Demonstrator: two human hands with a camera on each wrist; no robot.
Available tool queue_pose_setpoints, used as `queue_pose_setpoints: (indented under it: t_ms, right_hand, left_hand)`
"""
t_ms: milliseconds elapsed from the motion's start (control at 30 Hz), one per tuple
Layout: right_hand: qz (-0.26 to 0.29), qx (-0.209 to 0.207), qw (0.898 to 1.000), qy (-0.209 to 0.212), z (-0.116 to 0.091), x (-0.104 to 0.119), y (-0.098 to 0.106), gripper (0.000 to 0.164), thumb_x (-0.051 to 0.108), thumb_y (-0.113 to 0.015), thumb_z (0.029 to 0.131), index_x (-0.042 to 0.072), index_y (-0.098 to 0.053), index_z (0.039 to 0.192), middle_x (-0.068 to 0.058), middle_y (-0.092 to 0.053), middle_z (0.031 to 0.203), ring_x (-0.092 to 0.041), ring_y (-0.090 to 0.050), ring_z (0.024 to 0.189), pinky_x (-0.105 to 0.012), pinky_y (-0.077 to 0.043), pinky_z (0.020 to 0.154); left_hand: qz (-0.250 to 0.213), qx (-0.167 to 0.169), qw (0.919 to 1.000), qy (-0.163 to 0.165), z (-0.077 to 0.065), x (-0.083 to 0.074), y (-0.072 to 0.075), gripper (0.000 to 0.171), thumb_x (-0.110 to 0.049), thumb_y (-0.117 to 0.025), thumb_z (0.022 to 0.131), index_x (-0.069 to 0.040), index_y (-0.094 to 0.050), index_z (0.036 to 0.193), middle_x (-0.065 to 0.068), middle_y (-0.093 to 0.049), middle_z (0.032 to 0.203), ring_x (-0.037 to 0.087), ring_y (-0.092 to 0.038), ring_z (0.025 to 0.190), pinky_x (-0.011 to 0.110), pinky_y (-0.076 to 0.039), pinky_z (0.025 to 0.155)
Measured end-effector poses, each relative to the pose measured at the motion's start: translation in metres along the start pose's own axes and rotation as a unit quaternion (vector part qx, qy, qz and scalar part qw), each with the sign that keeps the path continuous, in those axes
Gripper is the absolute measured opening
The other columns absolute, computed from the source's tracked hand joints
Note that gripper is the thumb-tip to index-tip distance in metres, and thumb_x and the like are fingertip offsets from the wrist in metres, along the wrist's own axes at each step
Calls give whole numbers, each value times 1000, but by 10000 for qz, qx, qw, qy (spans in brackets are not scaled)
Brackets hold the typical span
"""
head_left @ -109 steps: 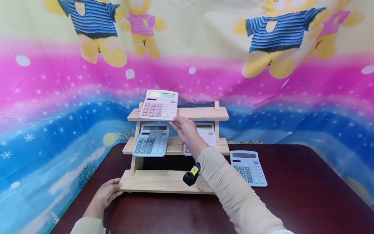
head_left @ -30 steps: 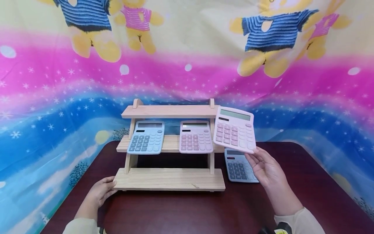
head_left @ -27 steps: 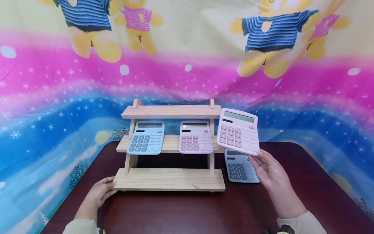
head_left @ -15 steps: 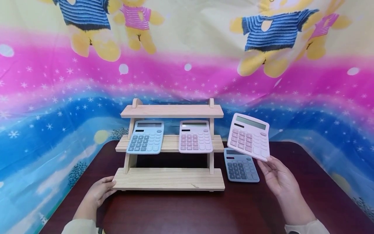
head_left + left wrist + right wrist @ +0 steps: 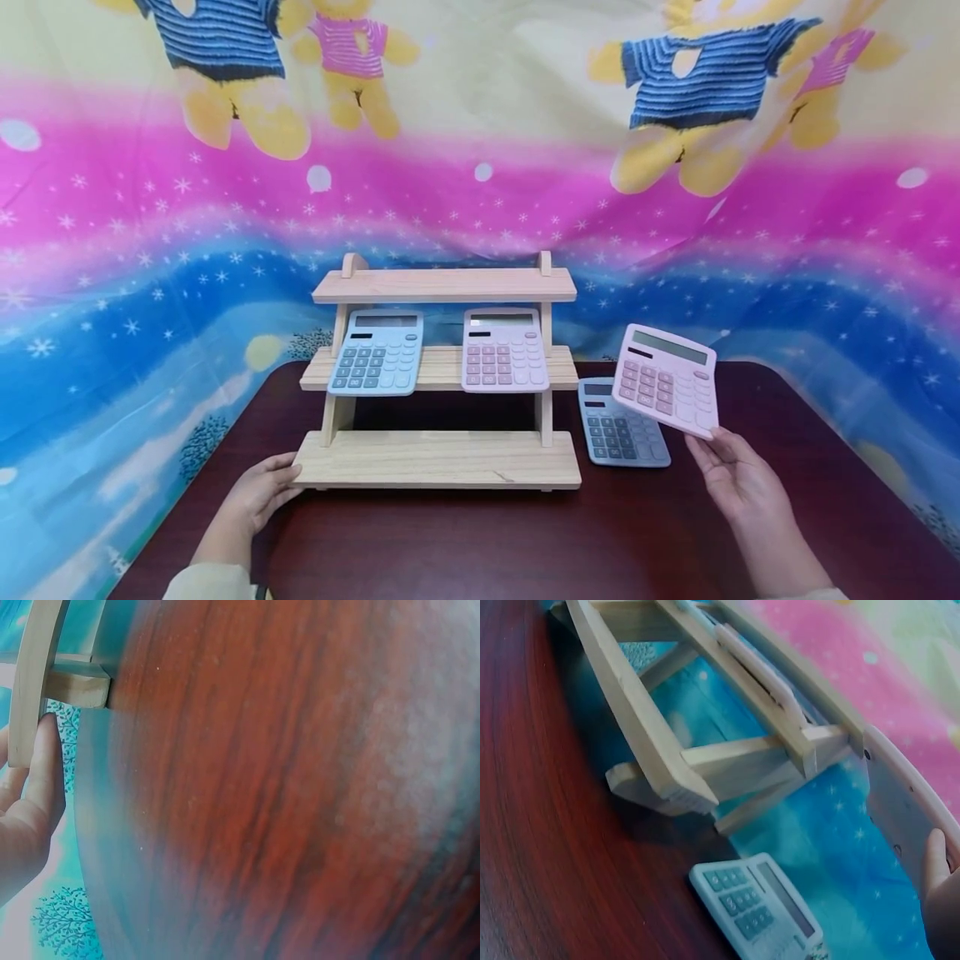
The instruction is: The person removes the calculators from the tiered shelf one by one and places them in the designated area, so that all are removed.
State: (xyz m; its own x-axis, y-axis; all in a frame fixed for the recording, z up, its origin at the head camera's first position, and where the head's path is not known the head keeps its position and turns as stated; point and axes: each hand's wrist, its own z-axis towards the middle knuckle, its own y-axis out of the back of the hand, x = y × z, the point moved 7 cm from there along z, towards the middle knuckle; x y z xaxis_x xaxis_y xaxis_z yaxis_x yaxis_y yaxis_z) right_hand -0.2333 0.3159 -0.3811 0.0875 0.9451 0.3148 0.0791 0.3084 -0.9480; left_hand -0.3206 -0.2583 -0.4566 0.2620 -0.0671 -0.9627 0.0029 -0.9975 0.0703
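Note:
In the head view, my right hand [image 5: 738, 479] pinches a pink-and-white calculator [image 5: 666, 379] by its lower right corner, in the air to the right of a three-tier wooden shelf [image 5: 442, 460]. The held calculator overlaps a blue calculator [image 5: 624, 437] lying on the table. My left hand [image 5: 262, 492] holds the left end of the shelf's bottom board; the left wrist view shows fingers [image 5: 46, 765] on both sides of that wood. On the middle tier, a light blue calculator [image 5: 375, 354] leans at left and another pink calculator [image 5: 504, 358] at right.
The shelf's top board [image 5: 442, 285] and bottom board carry nothing. Beneath everything is a dark red-brown table [image 5: 450, 542]. A colourful printed cloth [image 5: 487, 200] with bears and snowflakes hangs close behind and beside it.
My right hand has carried the pink calculator from the top tier's left end out past the shelf's right side, then lower and further right. My left hand stays on the shelf.

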Motion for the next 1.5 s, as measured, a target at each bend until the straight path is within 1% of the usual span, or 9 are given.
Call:
queue_pose_setpoints:
  t_ms: [167,367,633,800,967,1167,1267,1333,1500]
  right_hand:
    - [310,-226,9993,-4,1,7,13,23,-10,-35,88,-9,-59,85,-20,-58,89,-28,-57,88,-37,-42,85]
    - [368,-214,9991,94,-1,16,24,26,-12,-33,88,-11,-59,83,-20,-58,89,-29,-57,87,-40,-43,82]
    - [627,-138,9977,195,1,30,38,29,-15,-30,87,-12,-59,84,-20,-59,90,-30,-57,87,-44,-43,81]
    - [491,-284,9981,247,1,39,49,31,-19,-31,85,-11,-60,83,-17,-60,89,-29,-57,86,-44,-43,80]
    - [247,-284,9989,275,3,49,57,30,-20,-31,84,-13,-60,80,-19,-59,86,-28,-58,84,-44,-46,75]
    - [-46,-600,9973,414,7,61,71,30,-20,-33,83,-11,-61,76,-17,-60,81,-27,-59,80,-44,-47,71]
    - [-101,-468,9981,390,9,66,76,31,-18,-32,85,-11,-61,77,-18,-60,81,-27,-59,80,-44,-47,71]
    - [-136,-283,9989,362,10,69,79,31,-17,-31,85,-12,-61,78,-19,-60,82,-28,-59,80,-45,-48,70]
    - [-317,20,9990,328,16,79,83,29,-16,-33,86,-13,-62,80,-21,-60,82,-30,-59,80,-45,-48,68]
  left_hand:
    - [11,26,10000,7,1,1,0,62,-13,-53,87,14,-18,130,39,-24,124,16,-54,84,35,-46,78]
    - [29,34,10000,15,1,0,1,63,-14,-55,86,14,-19,130,38,-25,124,16,-54,84,35,-46,78]
    - [4,65,9999,-104,1,-4,1,63,-13,-55,85,15,-20,129,38,-27,123,14,-55,82,32,-47,75]
    - [43,106,9998,-155,0,-7,1,60,-12,-54,86,15,-21,129,36,-32,120,14,-55,82,31,-48,75]
    - [-21,182,9996,-211,-1,-9,0,59,-11,-53,86,16,-20,128,31,-39,113,13,-55,81,30,-48,74]
    - [-55,181,9997,-169,-1,-7,0,59,-10,-52,87,16,-19,128,33,-36,116,12,-55,80,29,-48,74]
    - [-59,171,9997,-134,0,-4,1,60,-11,-53,86,16,-19,129,35,-33,119,13,-55,81,30,-48,74]
    - [-87,169,9998,-100,0,-3,1,61,-12,-53,86,15,-19,129,34,-33,119,13,-55,81,31,-48,75]
    - [-165,164,9997,-39,2,0,1,63,-13,-54,86,15,-18,130,35,-32,120,12,-55,81,30,-47,75]
